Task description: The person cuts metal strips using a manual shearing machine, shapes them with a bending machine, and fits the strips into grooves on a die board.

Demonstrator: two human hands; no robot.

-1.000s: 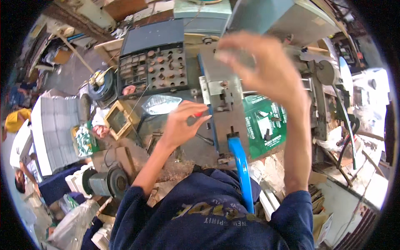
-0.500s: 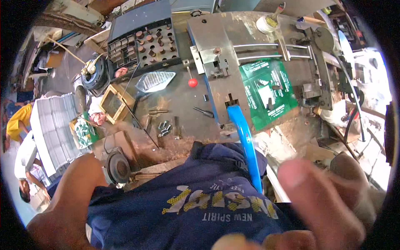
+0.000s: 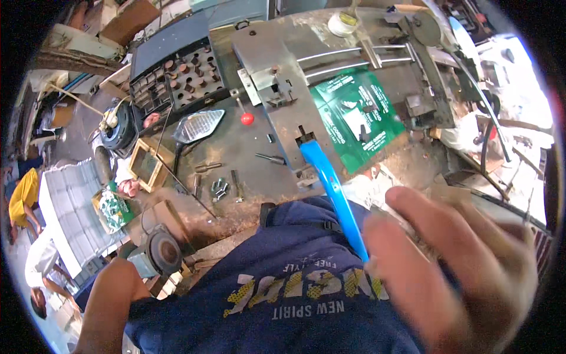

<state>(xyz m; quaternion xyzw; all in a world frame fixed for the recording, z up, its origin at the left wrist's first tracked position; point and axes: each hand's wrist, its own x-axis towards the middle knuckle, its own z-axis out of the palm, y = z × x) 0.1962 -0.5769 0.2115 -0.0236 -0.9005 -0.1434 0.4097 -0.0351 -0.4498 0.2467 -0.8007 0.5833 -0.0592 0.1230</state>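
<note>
The right hand (image 3: pixel 454 271) is very close to the camera, big and blurry. Its fingers are spread out wide and it holds nothing. The left hand cannot be seen. Only the bare left arm (image 3: pixel 109 307) shows, low and to the left, so I cannot tell if that hand is open or closed.

Just beside the right hand, touching or almost touching its fingers, is the end of a long bright blue plastic handle (image 3: pixel 330 186). The blur makes it hard to tell which. The handle runs up and away from the hand to a grey metal press tool (image 3: pixel 295 112) on the dirty workbench (image 3: pixel 247 171). It looks fitted into a slot there. A flat green printed sheet (image 3: pixel 359 121) lies under the tool, a little farther from the right hand, up and to its left.

No hand grips the handle, so my guess is the pressing work is stopped for now. The sheet sits in place, but I cannot tell if it has been cut or not.

Far from both hands, past the blue handle, sit a small red ball knob (image 3: pixel 247 118), some little metal bolts (image 3: pixel 219 189) and a dark tray of round parts (image 3: pixel 177 76). Near the left arm is a round grey motor (image 3: pixel 162 253).
</note>
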